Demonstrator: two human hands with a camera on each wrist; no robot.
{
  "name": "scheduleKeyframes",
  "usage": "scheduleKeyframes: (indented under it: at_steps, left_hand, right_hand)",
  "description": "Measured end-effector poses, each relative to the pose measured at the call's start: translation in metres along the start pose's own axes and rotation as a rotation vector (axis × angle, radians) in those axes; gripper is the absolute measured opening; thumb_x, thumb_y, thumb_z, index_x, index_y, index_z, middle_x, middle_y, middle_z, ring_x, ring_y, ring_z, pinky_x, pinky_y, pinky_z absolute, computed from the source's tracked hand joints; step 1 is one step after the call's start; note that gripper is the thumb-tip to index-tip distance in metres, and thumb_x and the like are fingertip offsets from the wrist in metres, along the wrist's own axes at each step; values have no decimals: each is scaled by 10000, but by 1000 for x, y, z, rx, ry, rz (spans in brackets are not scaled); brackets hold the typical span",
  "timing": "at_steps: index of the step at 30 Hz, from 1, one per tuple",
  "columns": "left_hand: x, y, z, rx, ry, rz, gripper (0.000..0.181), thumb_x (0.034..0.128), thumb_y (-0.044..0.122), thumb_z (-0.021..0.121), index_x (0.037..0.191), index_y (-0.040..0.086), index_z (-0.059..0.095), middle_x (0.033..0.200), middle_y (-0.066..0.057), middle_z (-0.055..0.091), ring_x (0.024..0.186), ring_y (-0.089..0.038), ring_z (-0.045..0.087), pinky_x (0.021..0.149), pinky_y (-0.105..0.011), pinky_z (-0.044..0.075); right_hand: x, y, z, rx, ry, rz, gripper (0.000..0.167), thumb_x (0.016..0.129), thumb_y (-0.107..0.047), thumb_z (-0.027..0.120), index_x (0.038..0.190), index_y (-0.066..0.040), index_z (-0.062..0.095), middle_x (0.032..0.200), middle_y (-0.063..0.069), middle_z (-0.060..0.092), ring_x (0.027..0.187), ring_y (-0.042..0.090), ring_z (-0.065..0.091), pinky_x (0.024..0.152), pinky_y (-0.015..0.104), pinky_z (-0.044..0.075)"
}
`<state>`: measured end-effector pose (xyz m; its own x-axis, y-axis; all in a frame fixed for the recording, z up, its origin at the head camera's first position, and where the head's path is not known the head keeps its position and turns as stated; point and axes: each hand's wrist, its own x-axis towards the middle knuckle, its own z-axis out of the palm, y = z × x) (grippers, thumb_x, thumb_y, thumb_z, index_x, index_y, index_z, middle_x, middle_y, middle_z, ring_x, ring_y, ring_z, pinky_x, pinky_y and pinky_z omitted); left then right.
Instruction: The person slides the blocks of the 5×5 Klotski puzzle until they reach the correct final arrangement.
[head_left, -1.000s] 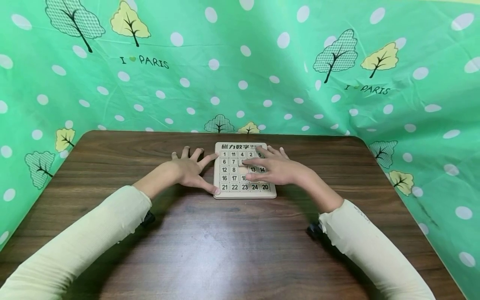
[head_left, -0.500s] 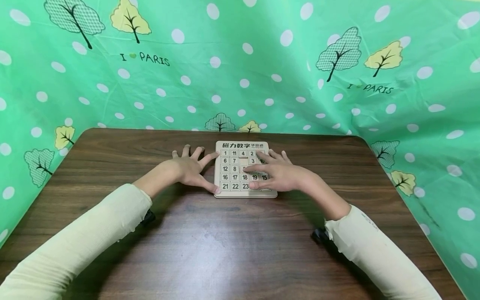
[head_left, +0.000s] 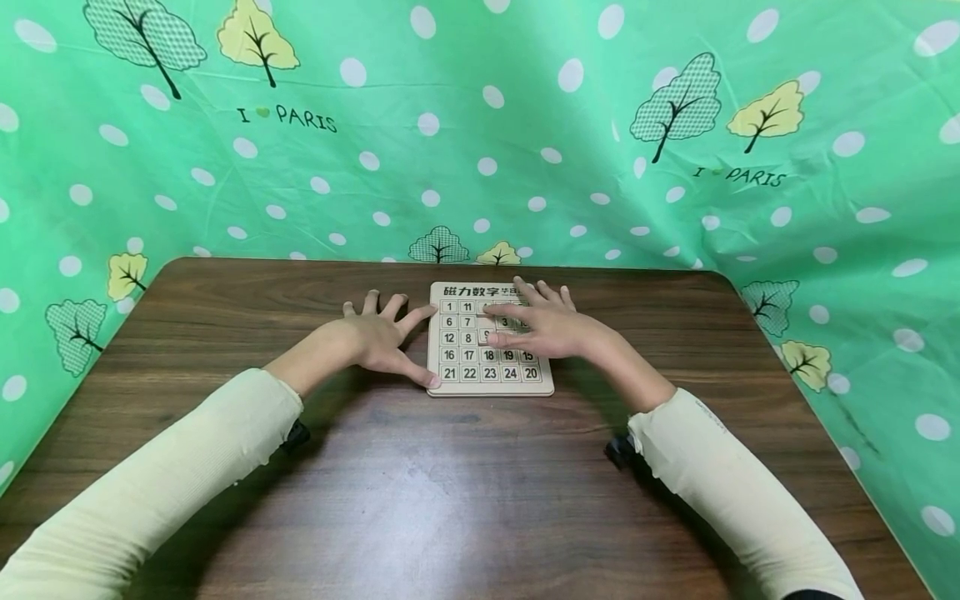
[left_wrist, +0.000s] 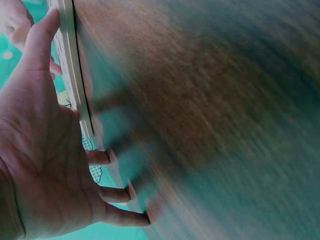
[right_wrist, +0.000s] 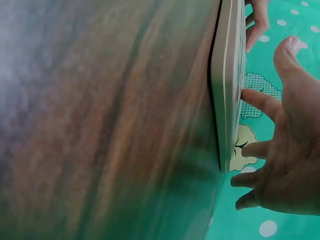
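A pale number sliding puzzle [head_left: 495, 389] lies flat near the far side of the table, its square tiles printed with black numbers. My left hand [head_left: 372, 337] is spread at its left edge, thumb and index fingertip touching the frame. In the left wrist view, the left hand's [left_wrist: 50, 145] other fingers rest on the table. My right hand [head_left: 558, 327] reaches over the puzzle's right part, covering several tiles. Its index fingertip touches the tile marked 4 in the top row. In the right wrist view, the right thumb [right_wrist: 287, 62] is raised off the board [right_wrist: 230, 95].
The dark wood-grain table [head_left: 420, 500] extends around the puzzle. Behind it hangs a green curtain [head_left: 465, 142] with white dots and printed trees. Pale sleeves [head_left: 735, 492] cover both forearms, and a dark wrist device [head_left: 621, 451] shows under the right cuff.
The tile marked 9 slid down one row under my right index finger, leaving a gap above it. The right hand then moved up to the top row. My left hand has stayed put.
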<state>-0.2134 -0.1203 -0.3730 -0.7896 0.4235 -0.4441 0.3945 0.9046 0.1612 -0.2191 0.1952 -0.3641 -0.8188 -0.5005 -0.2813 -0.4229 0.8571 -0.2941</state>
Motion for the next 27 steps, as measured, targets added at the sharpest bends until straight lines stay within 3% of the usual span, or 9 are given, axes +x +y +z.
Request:
scheduleKeyframes:
  at_steps: [9,15,20,27]
  left_hand:
    - [-1,0,-1,2,-2,-5,1319,821,974,688,1824,423,32,1892,-225,64,1685,-708,11,1260,-941,136]
    - [0,0,0,4,-7,-1,1324,820,978,685,1822,427,19,1889,-228,65,1685,-710,7,1254,-947,135]
    - [0,0,0,9,-9,0,1327,821,978,684,1824,420,16,1885,-231,71,1683,-713,12,1248,-952,142]
    - [-2,1,-1,3,-11,-1,1329,823,970,692,1825,415,16,1889,-236,56,1681,-715,3,1249,-951,135]
  right_hand:
    - [-16,-8,-1,-25,-25,-23,698,1083,-716,591,1688,-370,544,1896,237,101,1718,639,47,1334,857,-12]
    - [-14,11,4,16,31,-58,837,1045,-886,424,1688,-363,542,1879,298,91,1671,722,52,1294,901,-31]
    - [-10,26,0,30,61,-10,862,1036,-915,385,1677,-364,550,1875,310,98,1645,760,70,1268,931,-19]
    - [-6,19,-2,46,-11,33,764,1077,-822,476,1716,-403,490,1901,246,69,1704,672,29,1313,881,-34]
